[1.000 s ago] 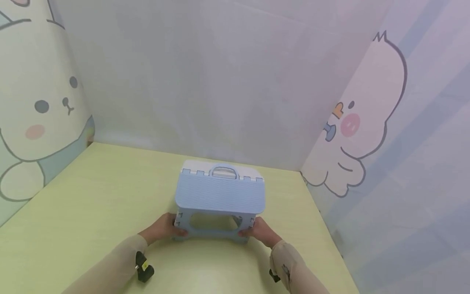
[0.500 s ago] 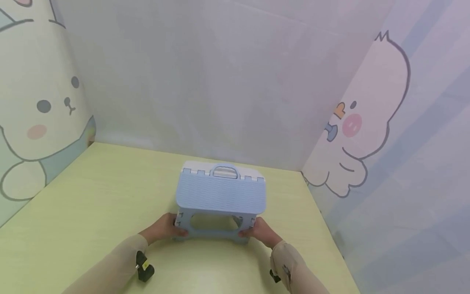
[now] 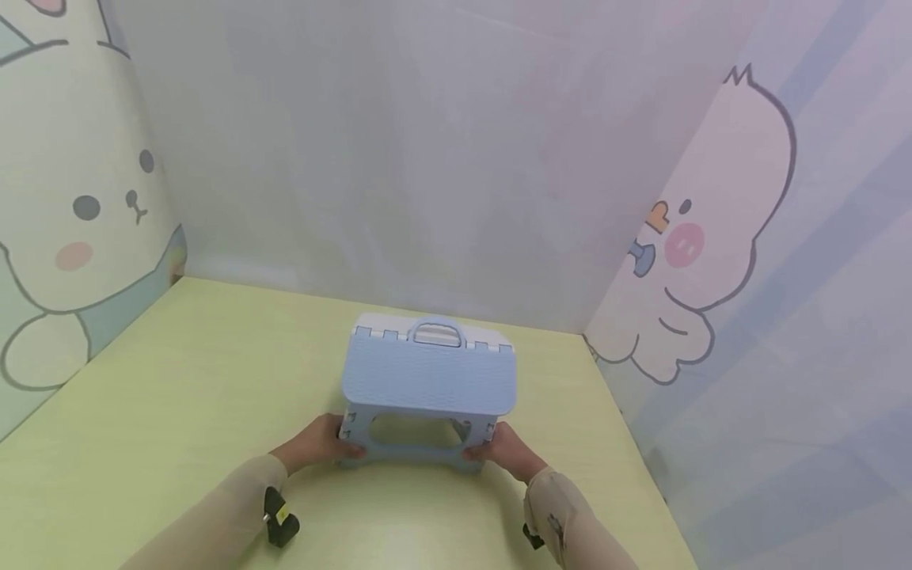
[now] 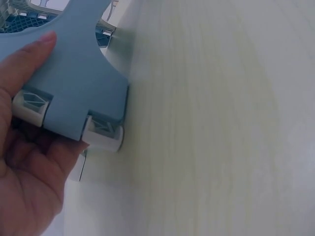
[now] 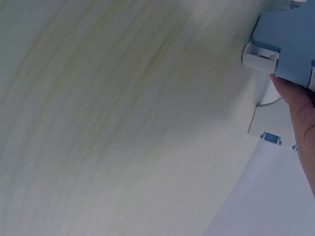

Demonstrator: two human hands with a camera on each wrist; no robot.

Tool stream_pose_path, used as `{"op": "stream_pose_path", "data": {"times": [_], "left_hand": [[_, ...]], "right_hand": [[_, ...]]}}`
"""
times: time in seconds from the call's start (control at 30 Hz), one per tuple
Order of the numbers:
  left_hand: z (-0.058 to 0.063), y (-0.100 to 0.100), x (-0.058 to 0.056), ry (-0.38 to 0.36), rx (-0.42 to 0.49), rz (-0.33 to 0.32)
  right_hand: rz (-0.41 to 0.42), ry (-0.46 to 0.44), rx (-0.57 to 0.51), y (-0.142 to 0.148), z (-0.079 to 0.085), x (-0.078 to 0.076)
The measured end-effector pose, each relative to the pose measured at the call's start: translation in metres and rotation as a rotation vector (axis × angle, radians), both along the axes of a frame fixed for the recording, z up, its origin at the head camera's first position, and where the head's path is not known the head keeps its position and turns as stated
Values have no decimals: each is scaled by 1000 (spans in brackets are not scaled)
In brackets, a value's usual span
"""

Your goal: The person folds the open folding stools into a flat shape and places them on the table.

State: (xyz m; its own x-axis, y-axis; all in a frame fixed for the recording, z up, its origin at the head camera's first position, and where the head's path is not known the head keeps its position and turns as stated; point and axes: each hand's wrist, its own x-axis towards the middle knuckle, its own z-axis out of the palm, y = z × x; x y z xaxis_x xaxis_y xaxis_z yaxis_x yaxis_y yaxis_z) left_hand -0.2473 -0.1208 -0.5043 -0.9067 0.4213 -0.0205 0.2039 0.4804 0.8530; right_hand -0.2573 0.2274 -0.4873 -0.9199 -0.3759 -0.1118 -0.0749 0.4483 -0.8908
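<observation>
Blue-and-white stool (image 3: 430,372) | left hand (image 3: 322,440) grips left side | right hand (image 3: 509,450) grips right side | stool between them

In the head view, only a slight drift is seen. Compared with a second ago, the printed rabbit (image 3: 78,162) and duck (image 3: 734,214) are shifted a touch toward 4 o'clock in the frame. The stool (image 3: 429,372) is carried the same way, by a hair.

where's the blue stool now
In the head view, the blue stool is just below centre, gripped at its sides by the left hand and right hand.
</observation>
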Motion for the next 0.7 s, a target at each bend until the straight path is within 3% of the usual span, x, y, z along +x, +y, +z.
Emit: {"op": "stream_pose_path", "data": {"times": [0.7], "left_hand": [[-5,-2,-4,2,35,-10]], "right_hand": [[21,13,-7,0,-2,-2]]}}
